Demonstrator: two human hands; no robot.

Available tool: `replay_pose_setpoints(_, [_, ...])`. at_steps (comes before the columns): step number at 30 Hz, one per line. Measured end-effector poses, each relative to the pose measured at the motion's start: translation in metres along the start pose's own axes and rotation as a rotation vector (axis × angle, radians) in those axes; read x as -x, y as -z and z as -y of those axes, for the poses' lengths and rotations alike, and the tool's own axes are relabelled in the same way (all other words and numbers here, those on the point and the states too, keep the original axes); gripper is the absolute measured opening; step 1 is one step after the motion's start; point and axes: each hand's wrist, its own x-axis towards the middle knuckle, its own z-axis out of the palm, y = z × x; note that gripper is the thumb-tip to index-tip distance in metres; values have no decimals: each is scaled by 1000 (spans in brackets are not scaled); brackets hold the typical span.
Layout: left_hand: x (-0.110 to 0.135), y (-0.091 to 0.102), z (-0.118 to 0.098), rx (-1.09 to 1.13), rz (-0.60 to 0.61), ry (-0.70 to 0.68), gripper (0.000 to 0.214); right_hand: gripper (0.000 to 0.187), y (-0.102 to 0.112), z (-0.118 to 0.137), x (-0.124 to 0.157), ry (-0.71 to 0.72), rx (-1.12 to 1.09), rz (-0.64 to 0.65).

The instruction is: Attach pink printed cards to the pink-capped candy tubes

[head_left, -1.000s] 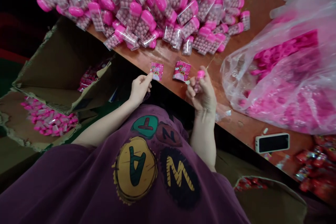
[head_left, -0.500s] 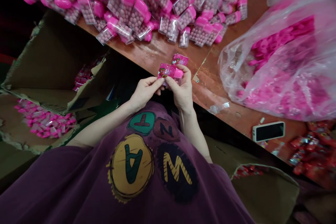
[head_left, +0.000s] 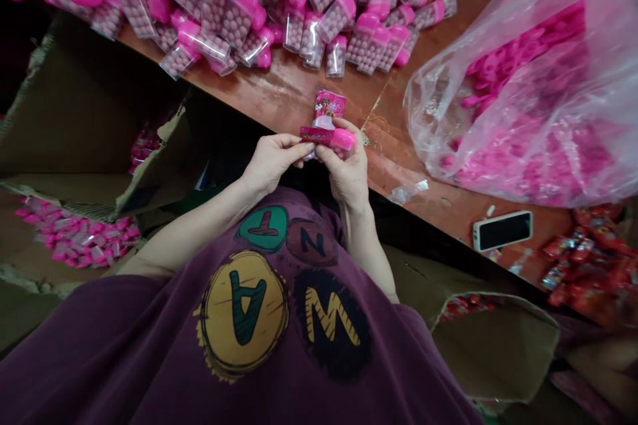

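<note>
Between my hands, over the table's edge, lies a small clear candy bottle with a pink cap (head_left: 343, 139). A pink printed label (head_left: 316, 135) lies along the bottle's upper side, seen at a flat angle. My left hand (head_left: 269, 163) pinches the label's left end, thumb on top, against the bottle's lower end. My right hand (head_left: 349, 169) is closed around the capped end, its thumb pressing near the label and its forefinger behind the cap. Just beyond, more pink printed labels (head_left: 329, 105) lie at the table's edge. My fingers hide most of the bottle's body.
Many filled pink-capped bottles (head_left: 239, 16) are heaped at the table's back. A clear plastic bag of pink parts (head_left: 523, 113) stands right, near a phone (head_left: 502, 231) and red wrapped packets (head_left: 593, 255). Open cardboard boxes (head_left: 74, 106) are at left and another box (head_left: 498, 345) at lower right.
The label in my hands has tipped from facing up to a narrow strip along the bottle. More of the labels behind now shows. The whole view has shifted slightly.
</note>
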Motion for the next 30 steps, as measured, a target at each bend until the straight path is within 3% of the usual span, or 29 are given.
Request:
replay_pose_setpoints(6, [-4, -11, 8, 125, 19, 84, 24, 46, -7, -5, 3, 41, -30, -84])
replay_pose_setpoints(11, [-6, -16, 9, 124, 12, 146, 30, 45, -7, -7, 3, 22, -45, -125])
replay_pose_setpoints(19, [-4, -10, 4, 83, 142, 159, 33, 33, 4, 0, 6, -7, -67, -23])
replay_pose_setpoints(26, [-5, -8, 6, 88, -17, 46, 35, 53, 9, 1, 0, -179, -269, 36])
replay_pose_setpoints(30, [-9, -6, 5, 133, -121, 44, 42, 65, 16, 3, 4, -185, -296, 70])
